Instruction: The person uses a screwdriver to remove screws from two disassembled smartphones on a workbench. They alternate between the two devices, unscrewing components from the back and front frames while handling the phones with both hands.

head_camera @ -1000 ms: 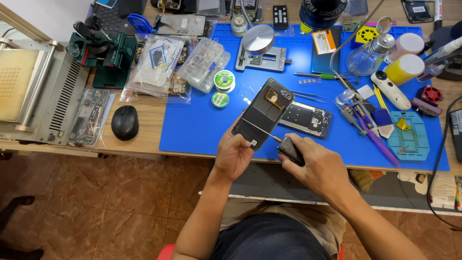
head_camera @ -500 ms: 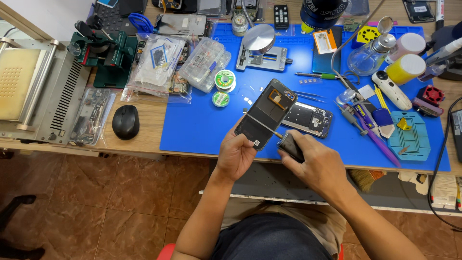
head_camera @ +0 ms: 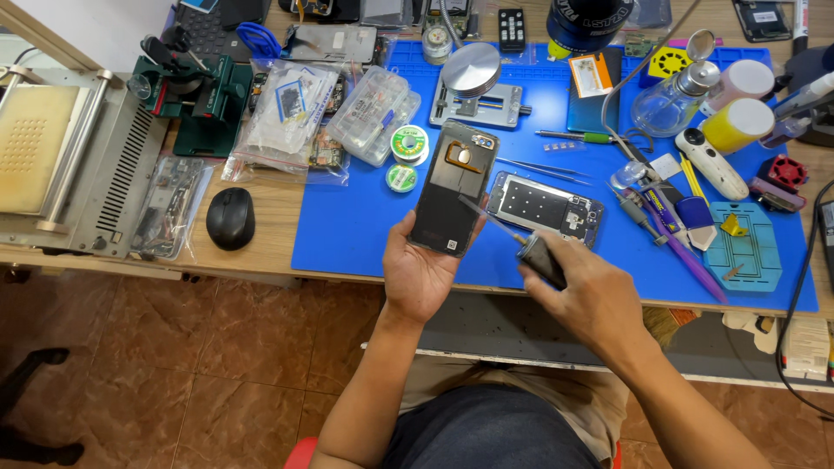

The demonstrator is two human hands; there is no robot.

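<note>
In the head view, a dark phone back cover [head_camera: 453, 188] is held tilted above the near part of the blue mat [head_camera: 347, 226], with the fingers of the left hand [head_camera: 420, 271] closed around its lower end. A dark-handled tool [head_camera: 521, 245] is gripped in the closed fingers of the right hand [head_camera: 592, 295], its thin tip resting against the cover's right edge. An opened phone body [head_camera: 544, 208] lies flat on the mat just right of the cover, and a black mouse [head_camera: 230, 218] sits on the table left of the mat.
</note>
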